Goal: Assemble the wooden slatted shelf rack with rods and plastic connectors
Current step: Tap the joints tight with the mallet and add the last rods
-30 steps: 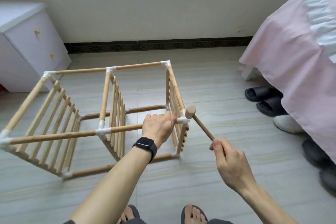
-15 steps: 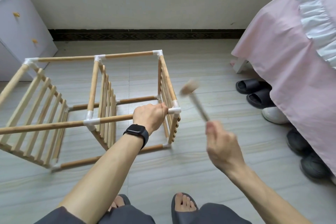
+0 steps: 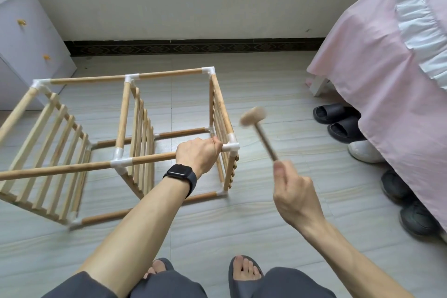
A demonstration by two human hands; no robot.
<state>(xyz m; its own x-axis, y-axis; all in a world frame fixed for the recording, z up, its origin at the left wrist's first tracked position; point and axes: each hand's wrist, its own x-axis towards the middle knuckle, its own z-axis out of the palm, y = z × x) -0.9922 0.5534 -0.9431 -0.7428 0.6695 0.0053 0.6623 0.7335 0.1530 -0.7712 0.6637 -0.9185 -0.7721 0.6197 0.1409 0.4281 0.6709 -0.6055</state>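
The wooden slatted rack (image 3: pixel 135 128) lies on its side on the tiled floor, its rods joined by white plastic connectors. My left hand (image 3: pixel 197 156) grips the near top rod just left of the white corner connector (image 3: pixel 232 146). A small wooden mallet (image 3: pixel 260 129) is held by the end of its handle in my right hand (image 3: pixel 294 195). The blurred mallet head hangs in the air up and to the right of that corner connector, apart from it.
A bed with a pink cover (image 3: pixel 387 80) fills the right side, with several shoes and slippers (image 3: pixel 338 121) under its edge. A white drawer cabinet (image 3: pixel 26 38) stands at the far left by the wall. My feet in slippers (image 3: pixel 244 271) are at the bottom.
One second ago the mallet head was touching the near right corner connector. It has since swung up and away to the right. My left hand kept its grip on the rod.
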